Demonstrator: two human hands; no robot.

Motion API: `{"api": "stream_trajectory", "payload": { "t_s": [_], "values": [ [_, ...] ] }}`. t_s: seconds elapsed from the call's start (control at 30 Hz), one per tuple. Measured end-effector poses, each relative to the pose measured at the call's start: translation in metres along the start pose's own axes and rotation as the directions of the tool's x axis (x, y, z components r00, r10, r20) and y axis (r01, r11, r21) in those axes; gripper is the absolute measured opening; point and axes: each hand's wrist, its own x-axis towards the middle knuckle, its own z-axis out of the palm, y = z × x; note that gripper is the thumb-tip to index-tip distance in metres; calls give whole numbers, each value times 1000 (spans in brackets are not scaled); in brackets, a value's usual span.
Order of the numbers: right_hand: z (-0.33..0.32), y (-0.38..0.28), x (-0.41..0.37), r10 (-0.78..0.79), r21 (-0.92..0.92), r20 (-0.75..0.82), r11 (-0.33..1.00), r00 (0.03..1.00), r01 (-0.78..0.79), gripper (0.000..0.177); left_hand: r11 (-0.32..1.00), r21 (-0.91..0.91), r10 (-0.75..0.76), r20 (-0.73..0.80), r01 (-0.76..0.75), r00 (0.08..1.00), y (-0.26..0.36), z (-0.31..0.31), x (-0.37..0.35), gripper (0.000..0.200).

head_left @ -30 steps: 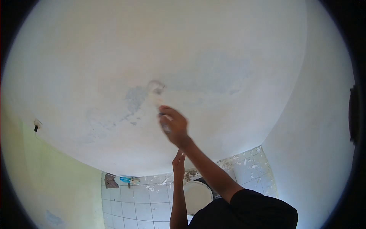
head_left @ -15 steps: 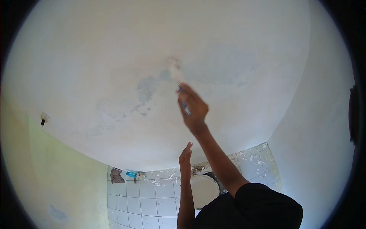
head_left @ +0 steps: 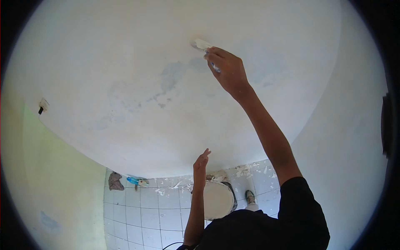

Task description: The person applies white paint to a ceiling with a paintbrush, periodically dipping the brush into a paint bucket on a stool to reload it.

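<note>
My right hand (head_left: 228, 68) grips a paintbrush (head_left: 203, 44) by its blue-and-white handle. The whitish head points left and lies against the pale wall (head_left: 137, 50), above grey-blue patches (head_left: 171, 75). Lower down, my left hand (head_left: 201, 161) is raised in front of the wall with its fingers stretched out, holding nothing. Below it on the floor stands a round bucket (head_left: 234, 199) of off-white paint, partly covered by my left arm and my black shirt.
White flakes (head_left: 177, 184) litter the tiled floor (head_left: 150, 213) along the wall's foot. A grey cloth (head_left: 116, 181) and a blue object (head_left: 132, 180) lie at the left corner. A black plug (head_left: 41, 110) sits in a wall socket. My shoe (head_left: 249, 196) shows right of the bucket.
My right hand has moved up and right with the paintbrush, whose head has turned from pointing up to pointing left. My left hand has hardly shifted. The shoe has come into view.
</note>
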Motion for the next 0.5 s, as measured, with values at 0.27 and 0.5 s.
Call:
{"api": "stream_trajectory", "payload": {
  "t_s": [0.27, 0.5],
  "values": [
    [78, -33, -132, -259, -19, 344, 959, 903, 283, 7, 999, -17, -33, 36, 33, 999, -15, -15, -26, 37],
    [27, -1, -13, -170, -30, 434, 979, 885, 203, 18, 1000, -10, 30, 53, -30, 998, 2, -22, -39, 33]
  ]
}}
